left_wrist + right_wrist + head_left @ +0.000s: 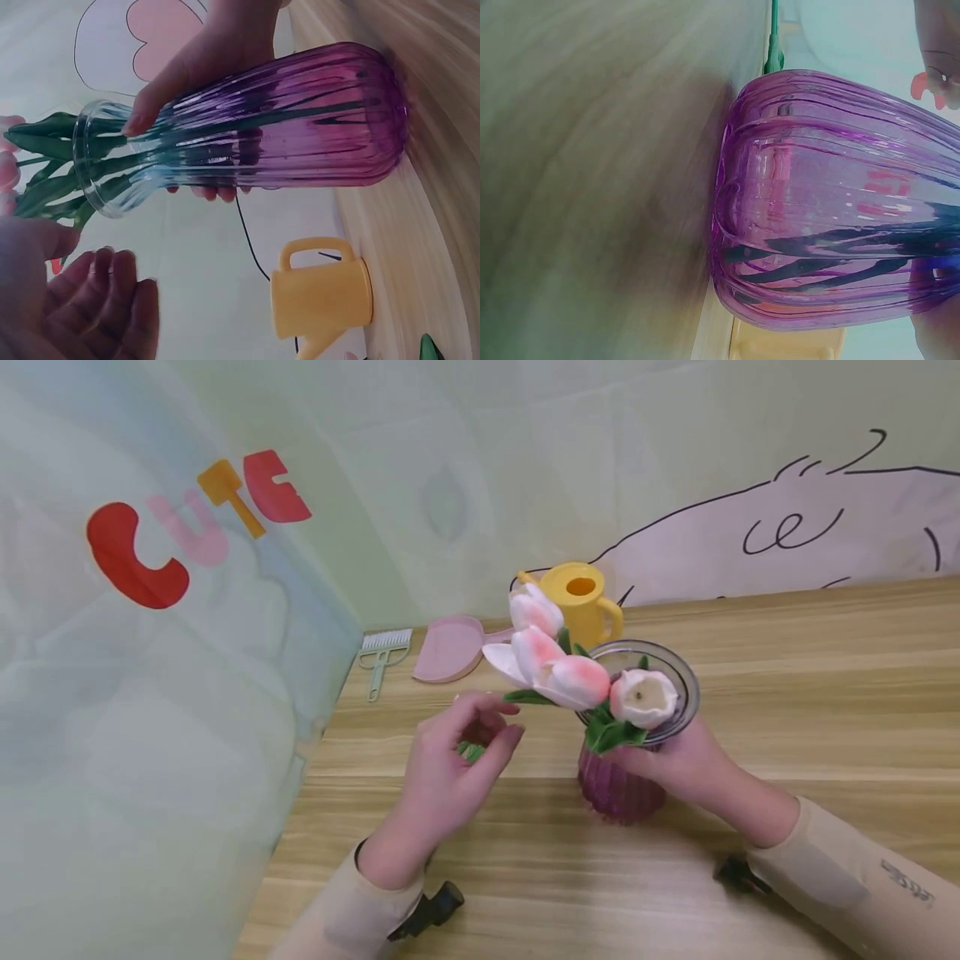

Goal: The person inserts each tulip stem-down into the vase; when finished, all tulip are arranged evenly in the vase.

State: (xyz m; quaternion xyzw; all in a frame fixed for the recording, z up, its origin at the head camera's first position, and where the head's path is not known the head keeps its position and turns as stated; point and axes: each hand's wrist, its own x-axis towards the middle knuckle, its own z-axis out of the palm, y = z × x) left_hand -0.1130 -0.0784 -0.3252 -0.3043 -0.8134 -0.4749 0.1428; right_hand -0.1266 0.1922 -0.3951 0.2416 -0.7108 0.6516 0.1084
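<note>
A ribbed glass vase (621,789), clear at the rim and purple toward its base, stands on the wooden table. My right hand (693,768) grips it below the rim, with fingers and thumb wrapped around the neck. Pink and white artificial tulips (555,668) lean out of it to the left, and one tulip (643,697) faces up inside the rim. Their green stems (300,116) show through the glass. My left hand (453,760) hovers left of the blooms, fingers loosely bent and thumb apart, with nothing between them. Green leaf (471,752) shows behind it, partly hidden.
A yellow watering can (573,602) stands behind the vase near the back wall. To its left lie a pink dustpan (450,650) and a small pale green brush (381,660). A printed cloth wall (225,693) borders the table on the left.
</note>
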